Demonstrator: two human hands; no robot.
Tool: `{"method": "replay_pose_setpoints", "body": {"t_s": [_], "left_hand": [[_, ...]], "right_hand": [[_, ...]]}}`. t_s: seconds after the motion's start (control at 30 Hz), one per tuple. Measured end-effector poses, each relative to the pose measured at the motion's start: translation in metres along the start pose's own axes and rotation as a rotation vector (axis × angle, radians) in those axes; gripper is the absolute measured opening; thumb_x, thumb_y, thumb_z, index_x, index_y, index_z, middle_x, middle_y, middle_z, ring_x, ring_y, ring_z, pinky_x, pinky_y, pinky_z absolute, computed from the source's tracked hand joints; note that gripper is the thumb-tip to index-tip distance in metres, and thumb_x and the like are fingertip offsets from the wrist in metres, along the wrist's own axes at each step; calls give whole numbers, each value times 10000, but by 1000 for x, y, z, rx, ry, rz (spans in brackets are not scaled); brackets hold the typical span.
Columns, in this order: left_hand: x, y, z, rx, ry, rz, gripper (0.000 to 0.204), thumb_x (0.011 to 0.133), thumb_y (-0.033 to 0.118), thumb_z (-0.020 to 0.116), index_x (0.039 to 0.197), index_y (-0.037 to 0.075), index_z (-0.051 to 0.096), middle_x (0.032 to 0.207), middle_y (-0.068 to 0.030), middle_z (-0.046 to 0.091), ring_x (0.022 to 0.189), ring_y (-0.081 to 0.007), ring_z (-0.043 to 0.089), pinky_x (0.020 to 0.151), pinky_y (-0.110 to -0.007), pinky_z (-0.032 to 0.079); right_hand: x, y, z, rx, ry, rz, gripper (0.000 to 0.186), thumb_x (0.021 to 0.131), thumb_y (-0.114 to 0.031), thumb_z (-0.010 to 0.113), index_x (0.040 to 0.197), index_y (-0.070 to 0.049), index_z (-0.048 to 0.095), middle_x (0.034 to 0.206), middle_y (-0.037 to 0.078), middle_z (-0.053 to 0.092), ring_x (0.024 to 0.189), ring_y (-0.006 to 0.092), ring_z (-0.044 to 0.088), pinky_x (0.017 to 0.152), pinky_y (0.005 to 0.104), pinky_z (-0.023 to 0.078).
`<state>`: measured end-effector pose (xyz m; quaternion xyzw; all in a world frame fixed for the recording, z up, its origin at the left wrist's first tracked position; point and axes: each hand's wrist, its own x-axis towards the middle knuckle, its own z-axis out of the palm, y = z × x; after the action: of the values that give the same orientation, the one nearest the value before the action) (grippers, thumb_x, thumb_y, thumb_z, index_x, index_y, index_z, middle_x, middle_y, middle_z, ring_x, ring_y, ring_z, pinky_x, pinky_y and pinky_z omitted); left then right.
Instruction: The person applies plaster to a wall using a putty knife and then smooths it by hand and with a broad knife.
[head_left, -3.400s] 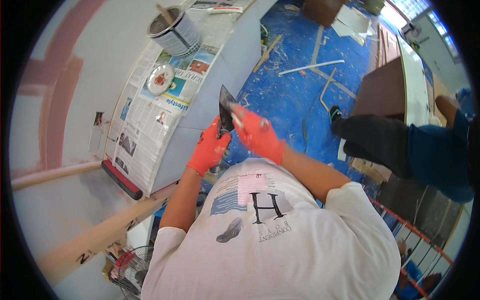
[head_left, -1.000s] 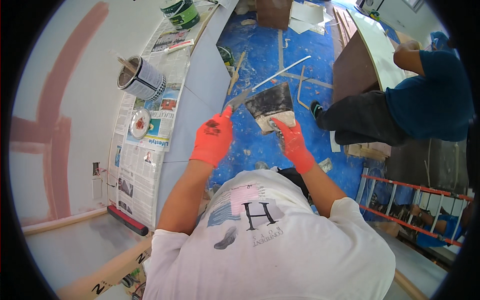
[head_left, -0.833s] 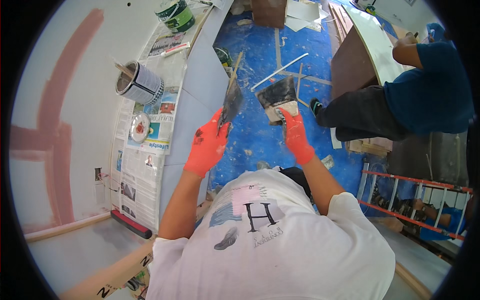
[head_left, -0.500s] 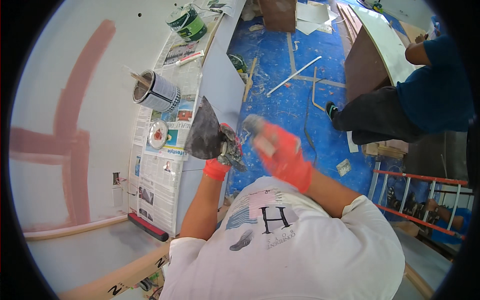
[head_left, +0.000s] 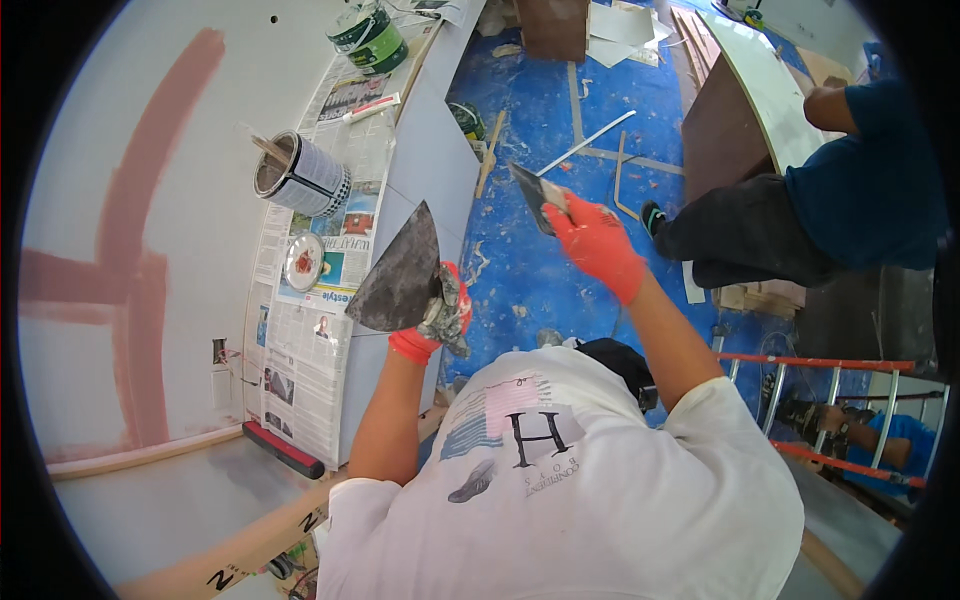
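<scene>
My left hand (head_left: 432, 325), in an orange glove smeared with grey compound, grips a wide scraper (head_left: 395, 280) at its handle, beside the newspaper-covered ledge (head_left: 282, 400). Its dark triangular blade is raised and partly hides the ledge. Further right and higher, over the blue floor sheet (head_left: 520, 280), my gloved right hand (head_left: 598, 248) is closed on a second putty knife (head_left: 532, 190), its blade pointing up and left. A metal tin (head_left: 318, 185) with a wooden stick in it stands on the newspaper, near a round stained lid (head_left: 303, 262).
A green pail (head_left: 372, 50) and a white tube (head_left: 370, 108) lie farther along the ledge. At right, a co-worker (head_left: 860, 200) in dark trousers stands by a board-topped cabinet (head_left: 725, 125); below is an orange ladder (head_left: 800, 362), with another person (head_left: 890, 440) behind it.
In the last half second my right hand has swung up and right, away from the left scraper. A second ago both knives were farther forward; the left blade is now turned broad side up.
</scene>
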<state>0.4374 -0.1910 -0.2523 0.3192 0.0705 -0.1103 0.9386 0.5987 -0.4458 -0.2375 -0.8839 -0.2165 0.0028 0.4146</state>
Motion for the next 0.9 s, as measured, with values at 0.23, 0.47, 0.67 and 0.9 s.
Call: {"method": "replay_pose_setpoints", "body": {"t_s": [0.23,0.47,0.67,0.9], "left_hand": [[-10,-1,-10,19,-12,-58,477,942,566,501,891,93,538,654,-72,568,517,-236,536,442,-367,420],[3,18,7,660,224,-31,533,1024,511,417,851,36,585,691,-61,602,571,-155,561,461,-337,443],[-8,63,31,1050,514,-158,430,1015,341,543,966,-57,698,749,-107,676,665,-142,600,611,-315,471],[-74,78,24,1313,471,-324,567,1015,513,478,1156,-5,659,759,-100,636,766,-220,632,761,-393,510]], "right_hand": [[-12,-43,-39,280,96,21,442,975,-309,601,1342,-65,573,956,166,699,754,279,668,693,354,529],[-19,-89,-20,-202,-83,-551,436,908,-208,632,1339,-158,593,1025,100,670,831,324,656,688,412,547],[1,-50,-10,-44,-44,-308,358,922,-188,630,1268,-97,606,876,155,662,802,331,669,674,436,531],[25,-48,75,100,-455,-166,295,951,-238,594,1128,-19,681,882,187,697,793,372,666,734,433,526]]}}
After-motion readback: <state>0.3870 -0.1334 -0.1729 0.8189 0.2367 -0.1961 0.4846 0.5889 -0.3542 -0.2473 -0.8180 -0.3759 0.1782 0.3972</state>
